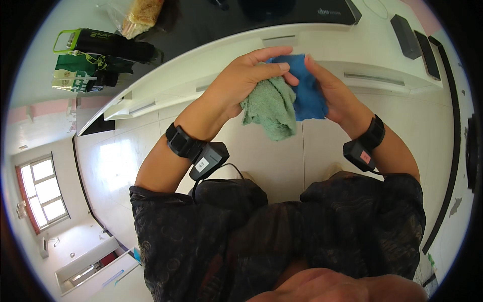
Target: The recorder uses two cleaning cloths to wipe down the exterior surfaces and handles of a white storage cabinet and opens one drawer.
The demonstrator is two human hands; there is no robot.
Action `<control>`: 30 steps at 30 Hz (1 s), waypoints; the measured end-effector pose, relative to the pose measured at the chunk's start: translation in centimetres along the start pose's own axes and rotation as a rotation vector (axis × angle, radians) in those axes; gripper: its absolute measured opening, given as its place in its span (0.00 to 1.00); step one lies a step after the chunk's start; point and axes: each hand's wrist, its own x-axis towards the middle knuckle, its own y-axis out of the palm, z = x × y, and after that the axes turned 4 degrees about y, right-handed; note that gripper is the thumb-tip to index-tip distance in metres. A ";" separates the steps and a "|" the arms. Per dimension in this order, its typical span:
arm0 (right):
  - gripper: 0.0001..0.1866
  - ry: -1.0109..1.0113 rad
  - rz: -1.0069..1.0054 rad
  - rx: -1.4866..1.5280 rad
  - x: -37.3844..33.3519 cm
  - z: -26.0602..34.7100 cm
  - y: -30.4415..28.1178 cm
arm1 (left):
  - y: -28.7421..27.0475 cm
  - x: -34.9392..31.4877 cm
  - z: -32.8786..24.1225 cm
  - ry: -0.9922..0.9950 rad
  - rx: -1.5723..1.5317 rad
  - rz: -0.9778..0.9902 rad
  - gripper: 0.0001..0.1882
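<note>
A crumpled green cloth (272, 110) hangs from my left hand (244, 78), which is closed on it with the palm side partly hidden. Beside it, on the right, a blue cloth (309, 98) hangs flat. My right hand (333, 93) grips the blue cloth at its right edge, thumb toward the top. The left fingertips reach across to the blue cloth's upper left part. Both cloths are held up in front of me, above the floor, and they touch or overlap where they meet.
Ahead stands a white cabinet with drawers (375, 79) under a dark glossy top (201, 30). On it lie a bagged loaf of bread (142, 17), a black bottle with green handle (108, 44) and a green packet (70, 73). A grey box (405, 36) and phone (427, 55) lie at right.
</note>
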 end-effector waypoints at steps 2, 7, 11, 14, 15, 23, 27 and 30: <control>0.21 -0.043 0.136 -0.056 0.9 -1.4 -2.9 | -0.8 0.6 2.0 -0.050 -0.003 0.049 0.15; 0.19 -0.048 -0.068 -0.061 1.0 -2.3 -5.0 | -3.9 0.0 5.0 -0.075 -0.063 -0.115 0.20; 0.16 -0.089 -0.074 -0.122 0.8 -2.9 -6.0 | -5.7 0.2 8.2 -0.117 -0.072 -0.107 0.27; 0.16 -0.067 -0.047 -0.192 0.8 -2.7 -5.5 | -5.8 0.7 10.1 -0.174 -0.099 -0.020 0.32; 0.15 -0.041 -0.029 -0.213 0.8 -2.7 -5.4 | -5.7 0.9 10.5 -0.187 -0.139 0.006 0.28; 0.15 -0.004 -0.296 -0.344 1.8 -3.7 -9.7 | -6.0 0.7 11.7 -0.187 -0.102 -0.102 0.09; 0.23 0.153 -0.134 0.076 2.0 -4.7 -9.3 | -6.3 0.6 11.4 -0.191 -0.113 -0.073 0.09; 0.29 0.305 0.070 0.076 2.2 -7.6 -8.4 | -6.7 0.5 11.1 -0.180 -0.129 -0.045 0.12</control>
